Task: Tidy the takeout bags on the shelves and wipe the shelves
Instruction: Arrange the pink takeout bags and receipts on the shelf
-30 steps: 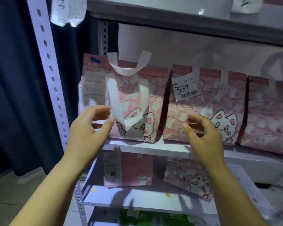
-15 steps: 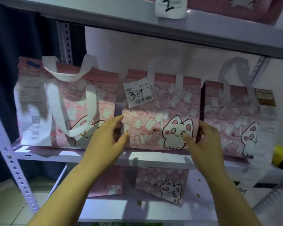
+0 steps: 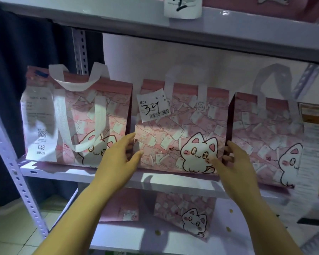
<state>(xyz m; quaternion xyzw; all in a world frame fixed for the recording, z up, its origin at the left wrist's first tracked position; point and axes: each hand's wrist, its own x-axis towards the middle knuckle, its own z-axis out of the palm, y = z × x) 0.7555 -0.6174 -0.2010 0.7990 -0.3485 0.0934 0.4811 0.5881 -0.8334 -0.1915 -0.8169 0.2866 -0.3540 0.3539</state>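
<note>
Head view, centre of frame: pink cat-print middle bag (image 3: 180, 129) upright on the shelf (image 3: 66, 174), tagged with a paper slip (image 3: 153, 107) marked 34, just beside a left bag (image 3: 107, 115) and a right bag (image 3: 265, 137). Clamped at both lower side edges by the hands, left hand (image 3: 118, 161) at left, right hand (image 3: 237, 162) at right, thumbs on the front, fingers tucked into the gaps.

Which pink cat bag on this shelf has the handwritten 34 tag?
The middle bag, held between left hand and right hand; the left bag's receipt reads 046.
</note>
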